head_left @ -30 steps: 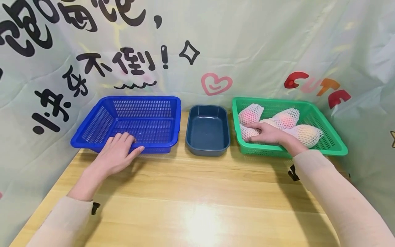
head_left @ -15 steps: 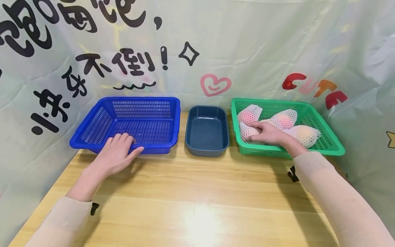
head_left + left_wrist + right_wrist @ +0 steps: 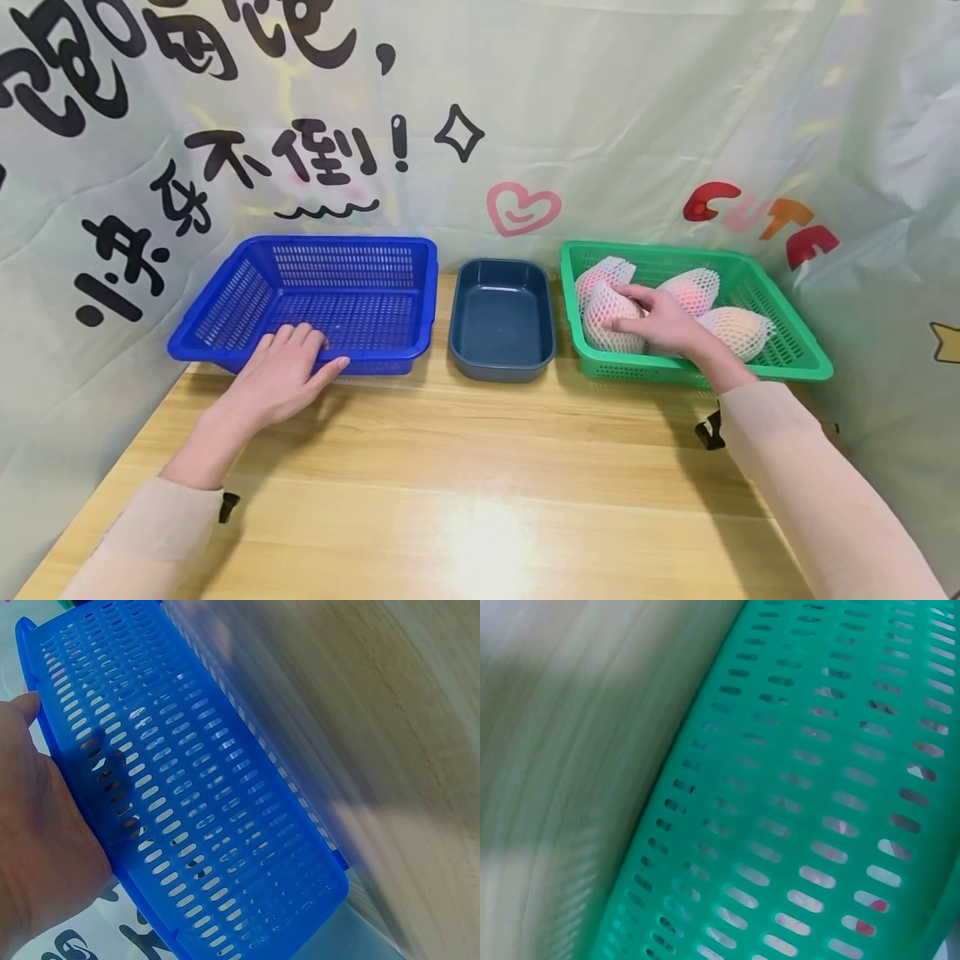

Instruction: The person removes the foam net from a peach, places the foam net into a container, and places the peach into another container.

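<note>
In the head view my right hand (image 3: 667, 321) grips a pinkish round fruit in a white foam net (image 3: 609, 317), inside the left part of the green basket (image 3: 637, 367). The right wrist view shows only the slotted green basket wall (image 3: 780, 780), which hides the hand. Several more net-wrapped fruits lie in there, among them a pink one (image 3: 692, 287) and a yellowish one (image 3: 738, 331). My left hand (image 3: 281, 375) holds the near rim of the blue basket (image 3: 375, 360), its fingers over the inside. Through the slots in the left wrist view, those fingers show dimly.
Between the baskets stands a dark blue-grey tray (image 3: 502, 321). All three sit along the back of a wooden table (image 3: 420, 467). A pale printed cloth (image 3: 615, 125) hangs close behind them and at both sides.
My right hand has raised and tipped the net-wrapped fruit slightly, so more of it shows above the others. My left hand stays on the blue rim.
</note>
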